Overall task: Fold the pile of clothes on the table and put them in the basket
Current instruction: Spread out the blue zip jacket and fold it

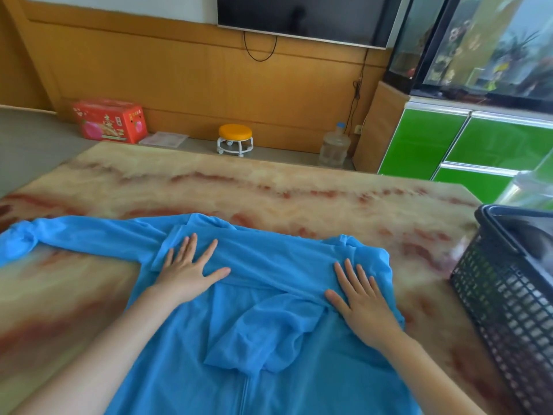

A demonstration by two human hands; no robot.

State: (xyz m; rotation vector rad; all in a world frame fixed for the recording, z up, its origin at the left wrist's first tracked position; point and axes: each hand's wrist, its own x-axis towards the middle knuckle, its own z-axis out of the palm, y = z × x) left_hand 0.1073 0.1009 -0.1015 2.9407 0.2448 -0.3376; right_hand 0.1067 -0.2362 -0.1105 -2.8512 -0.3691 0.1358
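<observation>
Lying across the near edge of a table (269,187), a blue garment (269,339) is spread flat under both hands. A dark basket (508,295) stands at the table's right edge, just beside the garment and not touching it. On the floor beyond the far edge are a red carton (110,121), a low stool (235,139) with an orange seat, and a clear water jug (334,146). A television (305,16) hangs on the wood-panelled wall, with green cabinets (434,145) and an aquarium (478,46) to the right.

The basket is cut off by the frame, and something dark inside it is too blurred to make out. The garment's lower part runs out of view.

The left hand (187,271) and right hand (362,301) rest with straight, spread fingers, pressing a sleeve folded across the chest. The other sleeve stretches towards the left edge. The fabric is thin, smooth and slightly creased. The tabletop is glossy, cream veined with red. The basket is a plastic lattice.
</observation>
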